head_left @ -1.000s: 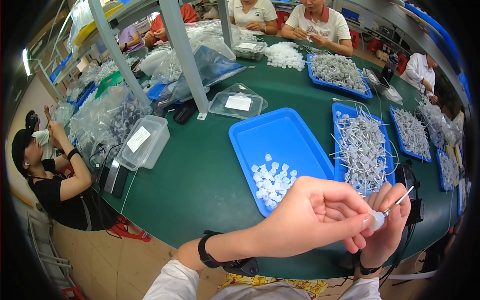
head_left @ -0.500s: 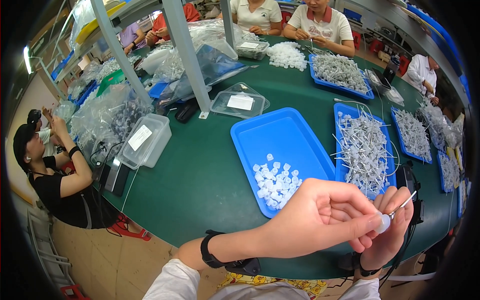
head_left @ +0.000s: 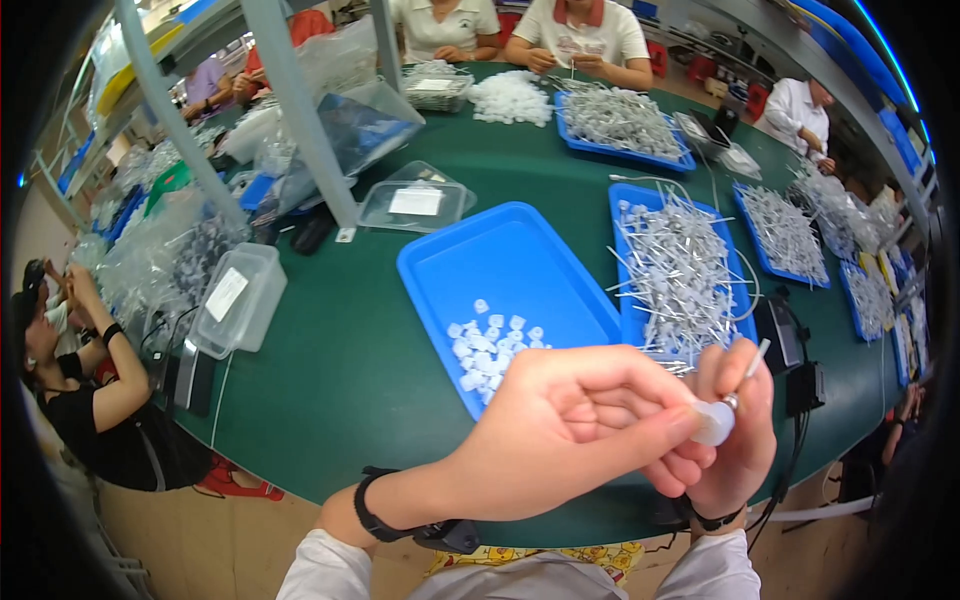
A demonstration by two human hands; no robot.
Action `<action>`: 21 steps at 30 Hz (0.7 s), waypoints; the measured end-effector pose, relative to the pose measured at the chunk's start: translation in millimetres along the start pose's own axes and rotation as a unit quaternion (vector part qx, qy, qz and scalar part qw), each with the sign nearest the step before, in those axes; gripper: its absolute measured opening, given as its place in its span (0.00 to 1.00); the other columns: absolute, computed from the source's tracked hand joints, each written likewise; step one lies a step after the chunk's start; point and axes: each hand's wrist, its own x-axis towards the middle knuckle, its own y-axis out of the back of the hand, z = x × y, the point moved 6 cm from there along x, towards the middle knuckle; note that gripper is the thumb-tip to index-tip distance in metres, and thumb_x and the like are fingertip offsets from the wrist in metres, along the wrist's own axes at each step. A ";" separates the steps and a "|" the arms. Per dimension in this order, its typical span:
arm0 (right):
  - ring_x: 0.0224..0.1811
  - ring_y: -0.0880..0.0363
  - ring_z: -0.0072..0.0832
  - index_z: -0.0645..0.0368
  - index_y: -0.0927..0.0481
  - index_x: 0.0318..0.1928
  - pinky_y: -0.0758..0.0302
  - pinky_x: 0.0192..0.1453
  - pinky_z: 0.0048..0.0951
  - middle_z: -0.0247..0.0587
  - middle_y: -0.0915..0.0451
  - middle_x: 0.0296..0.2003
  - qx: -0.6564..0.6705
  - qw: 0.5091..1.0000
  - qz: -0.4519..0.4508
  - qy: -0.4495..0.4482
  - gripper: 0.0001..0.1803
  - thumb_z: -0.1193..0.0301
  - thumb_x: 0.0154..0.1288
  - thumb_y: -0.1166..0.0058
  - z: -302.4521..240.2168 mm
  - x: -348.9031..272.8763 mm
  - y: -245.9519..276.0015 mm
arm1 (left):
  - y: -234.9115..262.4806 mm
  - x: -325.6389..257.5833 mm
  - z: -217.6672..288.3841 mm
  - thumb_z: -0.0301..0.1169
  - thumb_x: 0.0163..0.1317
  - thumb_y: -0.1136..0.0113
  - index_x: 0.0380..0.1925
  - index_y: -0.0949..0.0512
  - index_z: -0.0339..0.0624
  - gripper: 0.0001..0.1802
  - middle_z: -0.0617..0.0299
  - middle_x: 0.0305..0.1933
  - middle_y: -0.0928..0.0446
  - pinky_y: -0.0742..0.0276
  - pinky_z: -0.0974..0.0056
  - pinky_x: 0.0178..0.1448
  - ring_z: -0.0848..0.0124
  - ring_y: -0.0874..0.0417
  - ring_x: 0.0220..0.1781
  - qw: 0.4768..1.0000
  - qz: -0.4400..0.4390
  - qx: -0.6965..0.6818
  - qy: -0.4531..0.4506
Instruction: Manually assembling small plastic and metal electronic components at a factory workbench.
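In front of me, both hands meet over the near right part of the table. My left hand (head_left: 570, 425) pinches a translucent white plastic cap (head_left: 712, 424) between thumb and forefinger. Close against it, my right hand (head_left: 745, 440) is closed round a thin metal rod (head_left: 758, 358), whose upper end sticks out above the fingers. A small shiny collar at the rod's lower end touches or sits in the cap; the fingers hide just how they join. Behind my left hand lies a blue tray (head_left: 430, 262) with loose white caps (head_left: 490, 350) heaped at its near end.
Beyond my right hand stands a blue tray of rods with white ends (head_left: 685, 270). More filled trays (head_left: 620, 125) lie farther back. Clear plastic boxes (head_left: 240, 300) and a grey shelf post (head_left: 300, 110) stand left. A dark device with cables (head_left: 780, 330) is at right. Co-workers sit around the table.
The whole scene has shifted left in the picture as my head turned. My hands keep nearly the same grip on the cap and rod, which appears tilted more upright.
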 end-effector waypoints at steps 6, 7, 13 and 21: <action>0.20 0.32 0.19 0.64 0.31 0.36 0.34 0.26 0.20 0.41 0.29 0.27 0.043 0.996 -0.016 -0.081 0.11 0.68 0.64 0.58 8.5 1.3 4.3 | -0.8 0.2 -0.8 0.18 0.58 0.50 0.35 0.27 0.25 0.06 0.43 0.33 0.23 0.18 0.61 0.35 0.61 0.18 0.33 0.999 0.026 0.018 -0.010; 0.20 0.32 0.19 0.64 0.31 0.36 0.34 0.27 0.20 0.41 0.29 0.27 0.068 0.993 -0.018 -0.097 0.10 0.68 0.64 0.58 11.2 1.0 4.5 | 0.2 -0.4 -1.1 0.18 0.58 0.51 0.35 0.27 0.24 0.06 0.43 0.33 0.24 0.18 0.61 0.35 0.61 0.18 0.33 0.999 0.033 0.018 -0.014; 0.20 0.32 0.18 0.64 0.31 0.37 0.33 0.28 0.21 0.40 0.29 0.28 0.100 0.986 -0.018 -0.133 0.10 0.68 0.64 0.59 11.0 -1.1 2.9 | -0.9 -0.5 -1.7 0.18 0.57 0.52 0.34 0.28 0.24 0.07 0.41 0.34 0.24 0.18 0.60 0.35 0.58 0.19 0.33 0.998 0.037 0.020 -0.049; 0.21 0.31 0.19 0.65 0.31 0.37 0.33 0.27 0.21 0.41 0.27 0.27 0.071 0.990 -0.007 -0.125 0.10 0.70 0.64 0.58 12.1 2.1 3.1 | 3.8 1.3 3.5 0.16 0.53 0.47 0.33 0.26 0.25 0.07 0.44 0.32 0.23 0.18 0.63 0.34 0.62 0.18 0.33 0.996 0.051 0.066 -0.029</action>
